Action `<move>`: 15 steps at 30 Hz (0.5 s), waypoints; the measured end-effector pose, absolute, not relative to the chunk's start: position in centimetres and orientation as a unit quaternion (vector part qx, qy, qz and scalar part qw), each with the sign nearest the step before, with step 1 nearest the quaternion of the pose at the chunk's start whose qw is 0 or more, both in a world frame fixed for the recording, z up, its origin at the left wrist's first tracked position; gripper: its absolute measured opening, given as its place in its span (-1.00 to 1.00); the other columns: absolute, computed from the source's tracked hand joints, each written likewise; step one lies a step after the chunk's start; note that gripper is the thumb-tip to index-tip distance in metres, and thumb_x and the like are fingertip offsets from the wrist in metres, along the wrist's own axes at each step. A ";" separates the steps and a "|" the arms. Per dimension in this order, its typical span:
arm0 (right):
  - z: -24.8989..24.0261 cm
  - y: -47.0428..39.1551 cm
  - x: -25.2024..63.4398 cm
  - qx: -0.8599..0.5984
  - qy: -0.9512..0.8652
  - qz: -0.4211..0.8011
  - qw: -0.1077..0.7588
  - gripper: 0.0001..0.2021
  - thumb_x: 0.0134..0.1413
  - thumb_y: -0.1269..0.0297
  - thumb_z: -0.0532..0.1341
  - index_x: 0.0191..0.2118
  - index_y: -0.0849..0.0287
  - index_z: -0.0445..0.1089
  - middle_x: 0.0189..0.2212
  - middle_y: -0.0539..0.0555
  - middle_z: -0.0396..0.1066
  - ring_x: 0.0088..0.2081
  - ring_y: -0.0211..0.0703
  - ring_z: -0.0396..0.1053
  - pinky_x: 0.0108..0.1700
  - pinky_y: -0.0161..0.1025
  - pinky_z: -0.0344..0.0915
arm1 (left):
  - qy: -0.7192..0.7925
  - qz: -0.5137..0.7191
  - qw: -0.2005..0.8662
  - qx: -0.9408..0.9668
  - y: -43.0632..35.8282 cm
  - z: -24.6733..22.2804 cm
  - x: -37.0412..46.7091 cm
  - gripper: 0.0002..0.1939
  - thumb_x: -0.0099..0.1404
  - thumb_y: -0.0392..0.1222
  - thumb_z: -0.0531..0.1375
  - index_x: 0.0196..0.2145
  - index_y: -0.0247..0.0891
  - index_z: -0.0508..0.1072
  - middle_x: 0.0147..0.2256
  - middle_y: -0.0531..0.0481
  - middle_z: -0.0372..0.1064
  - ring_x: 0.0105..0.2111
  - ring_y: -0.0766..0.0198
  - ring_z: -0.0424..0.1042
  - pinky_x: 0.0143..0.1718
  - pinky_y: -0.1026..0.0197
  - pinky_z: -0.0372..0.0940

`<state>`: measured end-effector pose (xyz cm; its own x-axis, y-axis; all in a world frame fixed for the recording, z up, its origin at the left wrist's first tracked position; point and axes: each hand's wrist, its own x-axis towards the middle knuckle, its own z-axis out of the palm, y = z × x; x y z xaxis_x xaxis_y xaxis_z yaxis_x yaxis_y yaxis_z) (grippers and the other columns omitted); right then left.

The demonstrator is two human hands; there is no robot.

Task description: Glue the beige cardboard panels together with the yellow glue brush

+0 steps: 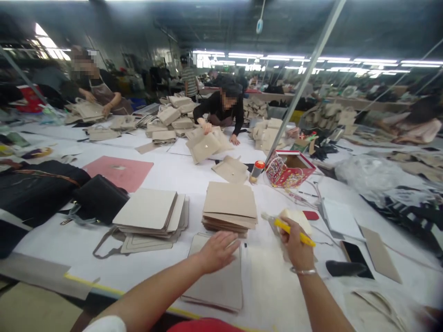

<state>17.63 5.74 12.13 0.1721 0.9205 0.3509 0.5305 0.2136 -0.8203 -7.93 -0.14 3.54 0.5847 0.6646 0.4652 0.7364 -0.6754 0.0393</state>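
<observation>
My left hand (pixel 219 251) lies with its fingers stretched out on the far part of a low stack of beige panels (pixel 216 288) in front of me. My right hand (pixel 296 242), with a bangle at the wrist, is closed around a yellow-handled brush (pixel 285 226); its pale tip points left. Just behind that hand sits a cream-coloured thing (pixel 296 216), partly hidden, whose kind I cannot make out. A taller pile of beige panels (pixel 230 200) stands beyond my left hand. Left of it is another uneven pile of panels (pixel 147 210), with a strap beside it.
Right of centre stand a red patterned box (pixel 289 168) and a red-capped jar (pixel 256 171). A phone (pixel 356 259) lies at the right. Black bags (pixel 100 198) and a pink sheet (pixel 119 170) are at the left. Across the table, a co-worker (pixel 221 108) handles beige bag pieces.
</observation>
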 end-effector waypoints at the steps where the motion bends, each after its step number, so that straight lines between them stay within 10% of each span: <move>1: 13.5 7.2 16.3 -0.569 -0.609 0.263 0.485 -0.47 0.14 -0.08 -0.10 -0.16 0.24 0.41 -0.54 0.04 0.35 -0.59 -0.31 0.27 -0.51 -0.34 0.26 | -0.413 -0.241 0.091 -0.873 2.1 4.7 -7.0 -0.53 0.27 -0.02 0.04 0.10 -0.20 0.21 0.12 -0.17 0.18 0.12 0.12 0.11 0.12 0.01 0.01; 7: 15.8 13.3 7.4 -0.456 -0.550 0.515 0.473 -0.61 -0.12 0.01 0.23 -0.25 0.23 0.38 -0.55 -0.04 0.34 -0.62 -0.40 0.23 -0.58 -0.42 0.21 | -0.560 -0.177 0.055 -0.808 9.4 7.1 -5.8 -0.52 0.20 -0.01 0.13 0.03 -0.27 0.28 0.07 -0.24 0.20 0.07 -0.03 0.14 0.04 -0.13 0.05; 15: 13.9 17.6 1.9 -0.441 -0.629 0.509 0.388 -0.76 -0.13 0.13 0.23 -0.47 0.24 0.37 -0.69 -0.08 0.26 -0.72 -0.43 0.12 -0.70 -0.46 0.05 | -0.518 -0.175 0.088 -0.833 8.0 5.2 -7.4 -0.64 0.29 -0.15 0.03 0.00 -0.34 0.28 0.02 -0.26 0.24 0.04 0.01 0.17 0.03 -0.08 0.07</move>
